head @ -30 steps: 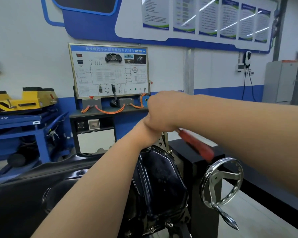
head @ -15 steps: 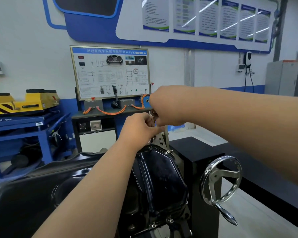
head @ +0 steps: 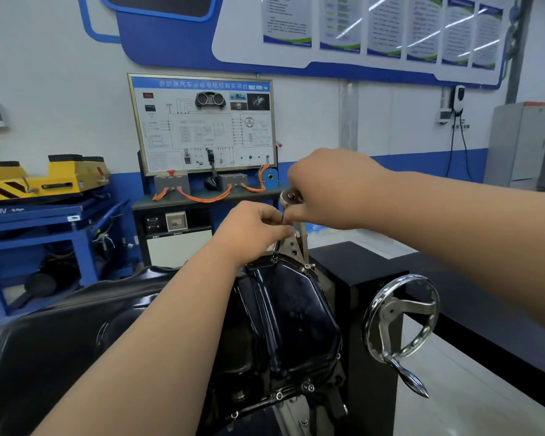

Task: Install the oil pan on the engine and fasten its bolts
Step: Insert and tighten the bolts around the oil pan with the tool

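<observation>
Head view: black oil pan [head: 283, 316] sat flange-down at centre, left hand [head: 252, 228] pinching the extension shaft [head: 277, 250] at its far rim, right hand [head: 331, 190] gripping the ratchet [head: 288, 196] above; pan judged stiff, heavyish, glossy (likely slick), best held by its flange.

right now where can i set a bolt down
Bare: the tray left of the oil pan and the stand top right of it, above the handwheel. Crowded: the pan's far rim, where left hand and right hand grip the ratchet.

We see bright, even light; white glare streaks cross the wall posters [head: 381, 26], the oil pan [head: 283, 313] gleams, the edges bend and blur.
</observation>
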The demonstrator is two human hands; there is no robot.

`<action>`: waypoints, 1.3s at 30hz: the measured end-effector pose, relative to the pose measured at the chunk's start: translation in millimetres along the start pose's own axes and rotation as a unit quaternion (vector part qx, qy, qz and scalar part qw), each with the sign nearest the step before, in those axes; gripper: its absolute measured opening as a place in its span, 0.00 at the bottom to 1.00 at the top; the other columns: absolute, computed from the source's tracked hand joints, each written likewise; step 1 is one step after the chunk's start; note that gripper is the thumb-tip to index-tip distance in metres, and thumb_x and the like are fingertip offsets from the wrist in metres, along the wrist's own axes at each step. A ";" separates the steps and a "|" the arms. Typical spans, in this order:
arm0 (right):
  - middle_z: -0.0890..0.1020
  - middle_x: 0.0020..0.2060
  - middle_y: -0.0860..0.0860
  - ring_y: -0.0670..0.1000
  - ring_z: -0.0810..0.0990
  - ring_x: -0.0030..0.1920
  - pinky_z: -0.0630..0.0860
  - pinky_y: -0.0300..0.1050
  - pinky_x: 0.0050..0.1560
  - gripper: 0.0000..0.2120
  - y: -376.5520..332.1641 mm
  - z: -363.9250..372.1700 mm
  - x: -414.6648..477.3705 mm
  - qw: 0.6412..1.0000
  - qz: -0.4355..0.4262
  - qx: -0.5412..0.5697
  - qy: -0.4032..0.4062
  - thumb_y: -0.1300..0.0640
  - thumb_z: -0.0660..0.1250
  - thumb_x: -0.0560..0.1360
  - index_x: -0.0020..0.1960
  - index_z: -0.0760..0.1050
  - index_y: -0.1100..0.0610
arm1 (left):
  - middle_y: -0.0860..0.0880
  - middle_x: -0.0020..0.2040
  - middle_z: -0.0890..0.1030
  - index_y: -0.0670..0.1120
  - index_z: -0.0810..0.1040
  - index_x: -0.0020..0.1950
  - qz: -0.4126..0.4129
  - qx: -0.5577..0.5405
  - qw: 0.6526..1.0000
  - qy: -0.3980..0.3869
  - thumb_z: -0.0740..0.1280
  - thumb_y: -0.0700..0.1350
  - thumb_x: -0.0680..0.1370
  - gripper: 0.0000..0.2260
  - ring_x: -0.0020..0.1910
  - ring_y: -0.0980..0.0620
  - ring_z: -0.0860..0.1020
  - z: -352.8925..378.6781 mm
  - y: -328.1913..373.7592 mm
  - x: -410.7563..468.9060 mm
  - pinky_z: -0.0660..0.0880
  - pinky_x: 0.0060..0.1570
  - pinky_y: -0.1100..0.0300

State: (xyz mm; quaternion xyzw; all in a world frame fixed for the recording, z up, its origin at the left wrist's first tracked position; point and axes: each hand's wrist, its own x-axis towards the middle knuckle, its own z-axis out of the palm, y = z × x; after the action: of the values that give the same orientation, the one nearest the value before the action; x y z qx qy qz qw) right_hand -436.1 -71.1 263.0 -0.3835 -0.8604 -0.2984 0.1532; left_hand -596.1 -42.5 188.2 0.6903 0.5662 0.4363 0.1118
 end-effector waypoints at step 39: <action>0.67 0.42 0.48 0.51 0.68 0.43 0.69 0.47 0.38 0.05 1.4 3.0 5.3 0.987 -0.120 -0.098 0.047 0.57 0.63 0.77 0.53 0.72 0.54 | 0.46 0.49 0.81 0.45 0.76 0.53 0.033 0.187 0.982 -0.008 0.55 0.48 0.82 0.12 0.47 0.47 0.78 11.6 7.7 -7.8 0.75 0.50 0.52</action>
State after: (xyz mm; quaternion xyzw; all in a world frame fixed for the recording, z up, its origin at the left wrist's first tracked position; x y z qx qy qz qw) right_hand -438.6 -65.5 263.8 -0.2764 -0.8584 -0.4156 0.1183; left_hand -582.3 -48.1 182.6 0.7210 0.6137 0.3204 -0.0290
